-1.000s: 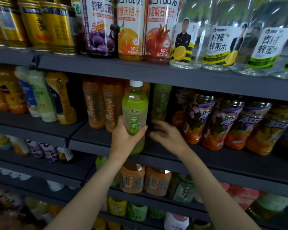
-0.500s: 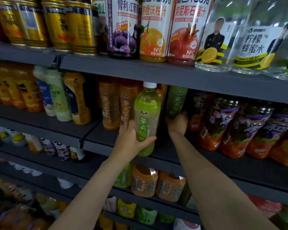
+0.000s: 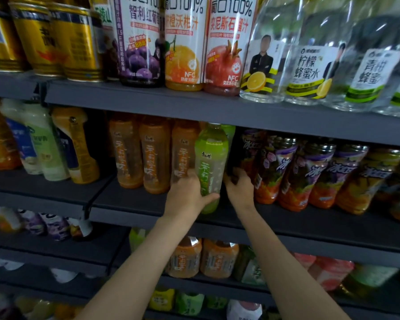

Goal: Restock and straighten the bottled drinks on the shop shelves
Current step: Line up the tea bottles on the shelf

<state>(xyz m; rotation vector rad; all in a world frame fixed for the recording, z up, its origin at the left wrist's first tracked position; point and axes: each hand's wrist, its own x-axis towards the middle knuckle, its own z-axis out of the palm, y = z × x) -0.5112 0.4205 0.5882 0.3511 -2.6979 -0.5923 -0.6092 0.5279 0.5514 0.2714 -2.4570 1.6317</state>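
Green bottle (image 3: 211, 167) at frame centre held in left hand (image 3: 187, 197) grip on middle shelf (image 3: 310, 229); right hand (image 3: 239, 188) beside it, fingers curled, contents of grip not discernible.

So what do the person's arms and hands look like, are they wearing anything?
Nothing shows on them. Both forearms are bare, with no sleeves in view. The left hand and right hand wear no gloves, and no rings, watch or bracelets can be seen.
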